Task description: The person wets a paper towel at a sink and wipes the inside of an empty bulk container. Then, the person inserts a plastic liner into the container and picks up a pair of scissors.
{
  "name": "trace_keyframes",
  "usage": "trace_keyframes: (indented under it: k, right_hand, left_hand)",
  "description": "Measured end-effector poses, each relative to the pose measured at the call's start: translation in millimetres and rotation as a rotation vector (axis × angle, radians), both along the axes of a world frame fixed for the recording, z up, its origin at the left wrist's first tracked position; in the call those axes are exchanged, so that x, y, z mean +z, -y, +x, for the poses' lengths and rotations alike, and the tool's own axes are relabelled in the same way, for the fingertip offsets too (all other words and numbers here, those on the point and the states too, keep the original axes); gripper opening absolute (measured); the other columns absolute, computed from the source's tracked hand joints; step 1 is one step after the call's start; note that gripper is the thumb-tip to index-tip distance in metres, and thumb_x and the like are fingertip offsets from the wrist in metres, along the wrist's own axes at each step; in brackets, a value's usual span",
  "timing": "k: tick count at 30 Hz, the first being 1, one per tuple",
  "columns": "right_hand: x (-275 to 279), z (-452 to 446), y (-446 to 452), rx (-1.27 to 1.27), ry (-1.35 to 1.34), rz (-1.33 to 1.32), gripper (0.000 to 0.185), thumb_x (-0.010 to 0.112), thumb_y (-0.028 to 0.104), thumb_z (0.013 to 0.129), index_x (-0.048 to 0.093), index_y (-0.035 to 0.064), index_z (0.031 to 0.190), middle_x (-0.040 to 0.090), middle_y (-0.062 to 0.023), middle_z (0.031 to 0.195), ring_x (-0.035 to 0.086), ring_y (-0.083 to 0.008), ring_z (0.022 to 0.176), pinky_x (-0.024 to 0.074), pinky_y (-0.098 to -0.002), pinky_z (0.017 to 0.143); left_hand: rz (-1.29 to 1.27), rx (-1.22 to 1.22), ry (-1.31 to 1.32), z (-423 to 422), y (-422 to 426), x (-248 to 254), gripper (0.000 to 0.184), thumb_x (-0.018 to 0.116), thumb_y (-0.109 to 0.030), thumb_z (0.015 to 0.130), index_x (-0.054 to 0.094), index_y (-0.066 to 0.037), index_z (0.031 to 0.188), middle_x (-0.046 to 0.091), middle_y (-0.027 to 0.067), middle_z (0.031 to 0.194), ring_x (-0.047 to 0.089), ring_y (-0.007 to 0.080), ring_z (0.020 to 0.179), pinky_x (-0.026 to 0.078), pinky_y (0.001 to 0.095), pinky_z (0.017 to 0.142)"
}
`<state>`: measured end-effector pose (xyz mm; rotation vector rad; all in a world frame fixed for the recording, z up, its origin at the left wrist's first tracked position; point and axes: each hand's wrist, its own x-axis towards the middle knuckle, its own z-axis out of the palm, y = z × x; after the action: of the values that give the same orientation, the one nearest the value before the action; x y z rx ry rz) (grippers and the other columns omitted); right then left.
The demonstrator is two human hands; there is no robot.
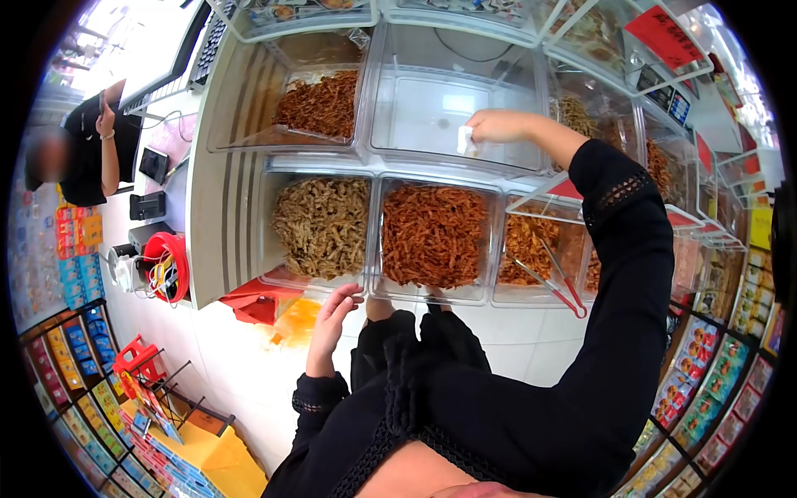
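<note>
My right hand (496, 127) reaches over a see-through plastic bin (415, 91) in the back row. Its fingers are closed on a white crumpled tissue (466, 143), held near the bin's front wall. Below it, in the front row, one bin holds reddish-brown dried strips (433, 236). To the left of that, another is filled with pale greenish-brown strips (322, 228). My left hand (336, 319) hangs by the front edge of the bins, fingers stretched out and holding nothing.
Red-handled tongs (564, 290) rest in a front bin at the right. A back-left bin holds brown strips (320, 106). A person in black (104, 145) is at the far left by a counter. A red basket (166, 266) contains cables. Packet racks (706, 390) line the right.
</note>
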<state>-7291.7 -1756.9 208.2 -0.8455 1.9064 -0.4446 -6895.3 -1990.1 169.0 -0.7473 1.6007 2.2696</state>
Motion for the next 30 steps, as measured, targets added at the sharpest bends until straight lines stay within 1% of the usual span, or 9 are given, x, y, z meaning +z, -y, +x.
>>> trace_keyframes:
  k: [2, 4, 8, 15, 18, 22, 24, 28, 30]
  right_hand:
    - [13, -3, -10, -0.020, -0.028, -0.003, 0.027, 0.045, 0.016, 0.072, 0.060, 0.0026, 0.090, 0.059, -0.0061, 0.085, 0.051, -0.0159, 0.077, 0.0409, -0.0302, 0.070]
    - [26, -3, -19, -0.556, 0.096, -0.151, 0.027, 0.046, 0.015, 0.071, 0.059, 0.0017, 0.091, 0.058, -0.0066, 0.092, 0.050, -0.0155, 0.077, 0.0406, -0.0276, 0.070]
    - [48, 11, -23, -0.948, 0.525, -0.507, 0.030, 0.042, 0.007, 0.080, 0.047, -0.0048, 0.106, 0.054, -0.0117, 0.104, 0.054, -0.0210, 0.092, 0.0418, -0.0336, 0.082]
    - [68, 65, -10, -1.045, 0.917, -0.830, 0.034, 0.039, 0.003, 0.081, 0.039, -0.0042, 0.114, 0.053, -0.0139, 0.110, 0.055, -0.0251, 0.098, 0.0426, -0.0411, 0.087]
    - [68, 105, 1, -0.996, 1.057, -0.885, 0.036, 0.039, 0.002, 0.081, 0.039, -0.0018, 0.116, 0.052, -0.0142, 0.111, 0.054, -0.0250, 0.100, 0.0426, -0.0412, 0.087]
    - [78, 133, 9, -1.009, 1.014, -0.858, 0.037, 0.040, 0.000, 0.081, 0.038, -0.0005, 0.118, 0.051, -0.0129, 0.111, 0.053, -0.0227, 0.101, 0.0427, -0.0379, 0.087]
    - [79, 138, 9, -1.059, 0.581, -0.829, 0.038, 0.041, -0.001, 0.080, 0.038, 0.0000, 0.119, 0.051, -0.0100, 0.110, 0.052, -0.0188, 0.100, 0.0426, -0.0334, 0.085]
    - [66, 143, 4, -0.987, 0.192, -0.824, 0.035, 0.045, 0.002, 0.081, 0.042, -0.0013, 0.116, 0.054, -0.0059, 0.101, 0.053, -0.0114, 0.091, 0.0425, -0.0247, 0.079]
    - [54, 146, 3, -0.988, 0.156, -0.820, 0.036, 0.045, 0.002, 0.081, 0.042, -0.0015, 0.117, 0.055, -0.0048, 0.099, 0.052, -0.0098, 0.088, 0.0419, -0.0225, 0.076]
  left_hand:
    - [0.014, 0.004, -0.001, -1, 0, -1, 0.028, 0.044, -0.011, 0.087, 0.047, -0.001, 0.114, 0.054, 0.0069, 0.109, 0.052, 0.0149, 0.094, 0.039, 0.0264, 0.082]
    - [-0.012, -0.019, -0.013, -3, 1, -3, 0.029, 0.041, -0.013, 0.088, 0.047, -0.001, 0.114, 0.053, 0.0084, 0.110, 0.053, 0.0157, 0.094, 0.040, 0.0268, 0.082]
    - [0.017, -0.011, -0.014, -13, -1, -1, 0.028, 0.044, -0.012, 0.087, 0.048, -0.001, 0.113, 0.054, 0.0067, 0.108, 0.053, 0.0148, 0.094, 0.039, 0.0263, 0.082]
    - [0.142, -0.067, -0.155, -76, -11, 18, 0.034, 0.042, -0.019, 0.088, 0.044, 0.001, 0.116, 0.053, 0.0117, 0.109, 0.054, 0.0193, 0.094, 0.041, 0.0313, 0.085]
    - [0.519, -0.037, -0.244, -134, -32, 52, 0.036, 0.041, -0.018, 0.089, 0.041, 0.000, 0.120, 0.053, 0.0099, 0.110, 0.054, 0.0179, 0.095, 0.043, 0.0298, 0.083]
    - [0.641, -0.052, -0.270, -173, -53, 84, 0.034, 0.047, -0.014, 0.087, 0.042, 0.001, 0.117, 0.051, 0.0095, 0.110, 0.054, 0.0164, 0.093, 0.048, 0.0260, 0.073]
    - [0.546, 0.015, -0.201, -180, -59, 82, 0.030, 0.053, -0.011, 0.084, 0.047, 0.001, 0.111, 0.055, 0.0068, 0.101, 0.055, 0.0122, 0.087, 0.048, 0.0216, 0.067]
    - [0.238, 0.132, -0.282, -188, -72, 72, 0.023, 0.057, -0.009, 0.081, 0.053, 0.002, 0.101, 0.058, 0.0028, 0.087, 0.055, 0.0075, 0.071, 0.046, 0.0189, 0.063]
    - [-0.135, 0.192, -0.452, -187, -81, 68, 0.019, 0.057, -0.005, 0.080, 0.055, 0.003, 0.098, 0.058, 0.0040, 0.086, 0.055, 0.0080, 0.068, 0.045, 0.0187, 0.060]
